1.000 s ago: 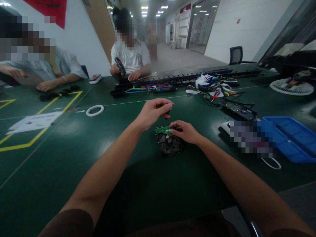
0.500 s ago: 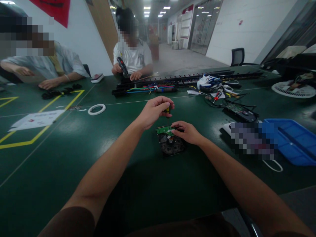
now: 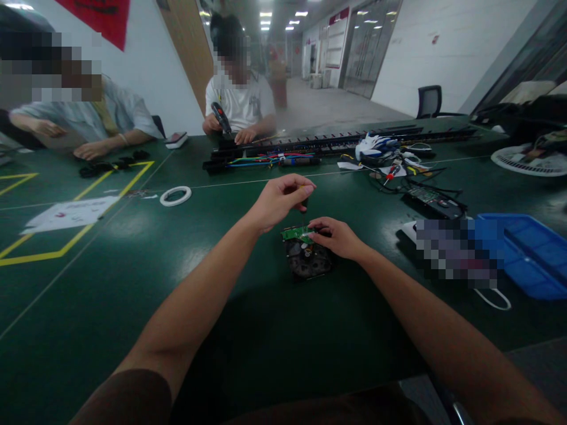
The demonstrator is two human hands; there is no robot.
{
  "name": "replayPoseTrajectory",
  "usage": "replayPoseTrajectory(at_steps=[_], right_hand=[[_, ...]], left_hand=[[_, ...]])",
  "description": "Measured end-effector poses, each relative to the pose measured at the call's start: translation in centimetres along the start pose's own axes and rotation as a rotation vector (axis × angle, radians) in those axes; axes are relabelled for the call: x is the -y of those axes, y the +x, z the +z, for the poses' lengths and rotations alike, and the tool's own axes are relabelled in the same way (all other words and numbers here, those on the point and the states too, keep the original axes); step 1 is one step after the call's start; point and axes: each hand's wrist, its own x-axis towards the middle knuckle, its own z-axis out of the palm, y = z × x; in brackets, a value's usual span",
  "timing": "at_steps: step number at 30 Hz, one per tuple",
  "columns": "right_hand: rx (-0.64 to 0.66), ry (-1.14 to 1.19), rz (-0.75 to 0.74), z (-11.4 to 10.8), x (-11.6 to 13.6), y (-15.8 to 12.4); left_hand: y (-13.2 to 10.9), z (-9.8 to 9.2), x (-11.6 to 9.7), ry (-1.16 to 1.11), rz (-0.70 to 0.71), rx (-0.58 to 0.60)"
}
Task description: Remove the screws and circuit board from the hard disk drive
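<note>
My left hand [image 3: 281, 200] is closed around a small screwdriver [image 3: 305, 202], held upright with its thin shaft pointing down. Below it lies a hard drive [image 3: 306, 267] with its underside up, a green circuit board [image 3: 292, 234] across its far end. The screwdriver's tip is over that board; whether it sits in a screw is too small to tell. At the drive's far right corner, my right hand [image 3: 335, 236] grips the edge, thumb and fingers resting on the board and side. Part of the board is hidden beneath these fingers.
A blue tray [image 3: 522, 254] and an opened device with a circuit board [image 3: 436, 200] lie to the right. Further back are gloves [image 3: 376, 145], a red screwdriver [image 3: 391, 173] and long black strips [image 3: 341, 141]. A white ring [image 3: 175, 196] lies left. Two people work across the table.
My left hand's fingers have shifted around the screwdriver, with the thumb further out and the yellow handle more covered. My right hand and the hard drive have stayed in place.
</note>
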Motion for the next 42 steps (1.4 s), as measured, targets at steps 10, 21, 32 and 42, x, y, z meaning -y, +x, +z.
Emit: replayPoseTrajectory(at_steps=[10, 21, 32, 42], right_hand=[[-0.003, -0.024, -0.002, -0.05, -0.14, 0.07], [-0.001, -0.025, 0.006, -0.08, 0.05, 0.04], [-0.008, -0.029, 0.008, -0.04, 0.19, 0.06], [-0.009, -0.003, 0.003, 0.05, 0.09, 0.07]], left_hand=[[-0.01, 0.36, -0.64, -0.167, -0.125, -0.023], [-0.08, 0.19, -1.07, -0.117, -0.138, -0.009], [-0.13, 0.26, -0.74, -0.111, -0.085, 0.043], [-0.11, -0.14, -0.5, 0.064, -0.011, -0.005]])
